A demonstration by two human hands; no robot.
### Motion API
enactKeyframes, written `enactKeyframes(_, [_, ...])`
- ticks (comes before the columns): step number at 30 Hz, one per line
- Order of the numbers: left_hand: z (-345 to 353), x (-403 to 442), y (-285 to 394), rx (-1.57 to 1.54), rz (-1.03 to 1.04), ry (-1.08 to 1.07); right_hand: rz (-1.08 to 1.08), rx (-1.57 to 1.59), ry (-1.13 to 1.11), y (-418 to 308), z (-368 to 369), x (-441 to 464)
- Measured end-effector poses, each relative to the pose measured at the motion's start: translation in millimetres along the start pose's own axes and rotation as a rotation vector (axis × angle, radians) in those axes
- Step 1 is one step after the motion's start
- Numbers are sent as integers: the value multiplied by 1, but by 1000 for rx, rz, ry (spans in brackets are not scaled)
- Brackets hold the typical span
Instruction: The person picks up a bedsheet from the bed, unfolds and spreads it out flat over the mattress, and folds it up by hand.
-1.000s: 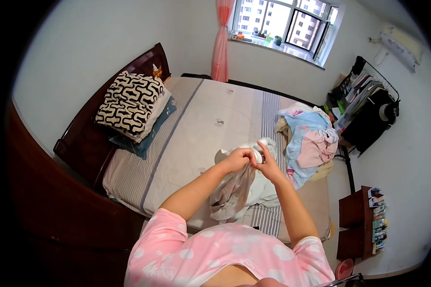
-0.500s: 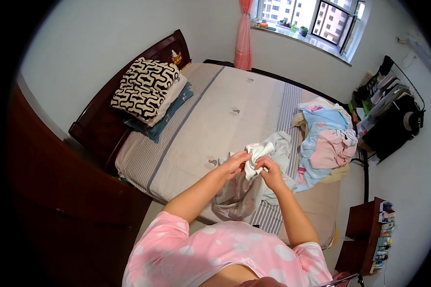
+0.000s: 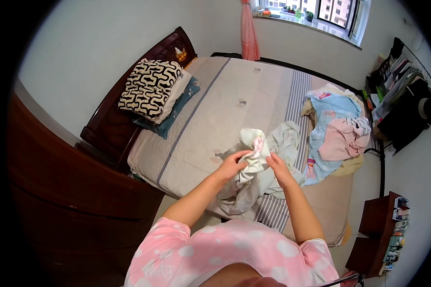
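Note:
Over the near part of the bed (image 3: pixel 196 129), my left hand (image 3: pixel 232 166) is closed on the bunched part of a whitish cloth (image 3: pixel 255 165). Its raised upper part shows a pink-patterned patch between my hands. My right hand (image 3: pixel 278 168) pinches the cloth's right edge, fingers mostly behind it. Below, the pale fabric hangs toward a crumpled light grey-white heap (image 3: pixel 285 136) on the mattress; where one ends and the other begins is unclear. The cloth's exact kind cannot be made out.
Right of the heap lie a light-blue cloth (image 3: pixel 337 107) and a pink garment (image 3: pixel 342 138). Stacked pillows (image 3: pixel 151 88) rest by the dark headboard (image 3: pixel 105 115). A clothes rack (image 3: pixel 412 105) and small brown shelf (image 3: pixel 378 225) stand right; a dark wooden cabinet (image 3: pixel 72 191) stands left.
The cloth has been turned and spread wider, so a pink-patterned patch now shows. My right hand has shifted right, farther from my left. The camera view has tilted slightly.

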State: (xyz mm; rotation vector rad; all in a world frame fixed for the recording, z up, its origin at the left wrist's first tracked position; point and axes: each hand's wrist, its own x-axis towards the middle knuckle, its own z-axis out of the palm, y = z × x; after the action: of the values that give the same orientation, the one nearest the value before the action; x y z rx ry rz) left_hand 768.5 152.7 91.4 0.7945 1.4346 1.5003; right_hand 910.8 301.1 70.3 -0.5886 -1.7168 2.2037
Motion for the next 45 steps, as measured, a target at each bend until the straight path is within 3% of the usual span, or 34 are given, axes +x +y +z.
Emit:
enactKeyframes(2, [-4, -1, -9, 367, 65, -102, -42, -110, 25, -7, -1, 0])
enactKeyframes(3, [-5, 1, -11, 378, 113, -139, -64, -166, 34, -9, -1, 1])
enactKeyframes(7, [-7, 3, -13, 213, 123, 129, -36, 283, -46, -22, 2, 3])
enactKeyframes(13, [9, 14, -26, 139, -62, -205, -63, 277, -76, -38, 8, -4])
enactKeyframes(16, [7, 23, -33, 191, -358, -200, -125, 327, 112, -66, 6, -15])
enactKeyframes(18, [-7, 34, -50, 233, -102, 49, -156, 169, 205, -52, -30, -9])
enactKeyframes(20, [-26, 48, -38, -14, 51, 137, -192, -17, 327, -41, -50, -12])
enactKeyframes(21, [-28, 46, -11, 165, 69, 190, -211, -11, 291, -43, -49, -18])
enactKeyframes(24, [-12, 45, 34, 483, 266, 111, -343, -307, 282, -38, -22, -24])
enactKeyframes(26, [14, 38, 43, 445, 267, -54, -428, -452, 199, -29, 7, -26])
enactKeyframes(27, [24, 37, 38, 394, 284, -141, -468, -524, 156, -25, 15, -27])
enactKeyframes(28, [32, 36, 34, 341, 298, -226, -364, -527, 122, -23, 15, -28])
enactKeyframes(30, [30, 40, 7, 152, 259, -156, -154, -527, 51, -20, 14, -23])
enactKeyframes(32, [22, 43, -24, -107, 201, -107, -93, -386, 176, -22, 5, -23])
enactKeyframes(33, [24, 38, -39, 70, 259, -16, -93, -260, 206, -17, -6, -22])
enactKeyframes(36, [24, 12, -76, 399, 174, -177, -120, -20, 256, -27, -18, -32])
enactKeyframes(39, [37, 4, -112, 430, 78, -346, -138, 129, 368, -34, -28, -43])
enactKeyframes(42, [51, 0, -119, 607, 43, -235, -193, 217, 491, -39, -52, -53])
enactKeyframes(45, [32, 16, -182, 717, 190, -63, -348, 219, 577, -57, -83, -71])
